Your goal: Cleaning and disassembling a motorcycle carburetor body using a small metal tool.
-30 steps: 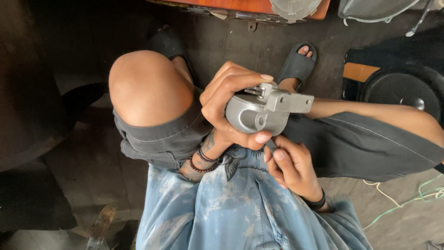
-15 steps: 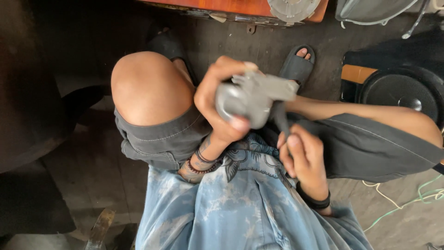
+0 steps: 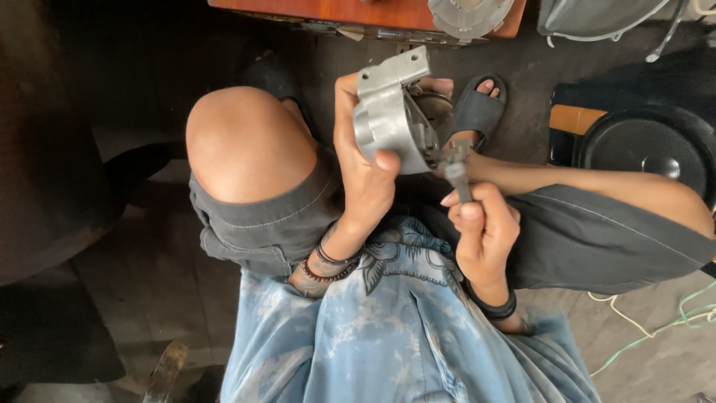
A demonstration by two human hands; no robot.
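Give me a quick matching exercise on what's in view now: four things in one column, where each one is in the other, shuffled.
Things:
1. grey metal housing
2. thin metal tool
3. black speaker
4. green cord

Places:
A. on the floor at lower right
B. gripped in the left hand
C. pinched in the right hand
D. on the floor at far right, past the knee

Pairs: 1-B, 2-C, 3-D, 4-A

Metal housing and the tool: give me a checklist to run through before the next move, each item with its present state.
1. Left hand grips the grey metal housing: ok.
2. Right hand closed round the tool: ok.
3. Tool tip seated in the housing: cannot tell, hidden.
4. Housing held above the lap, off the floor: ok.
5. Sandalled foot lies directly under the housing: not ok.
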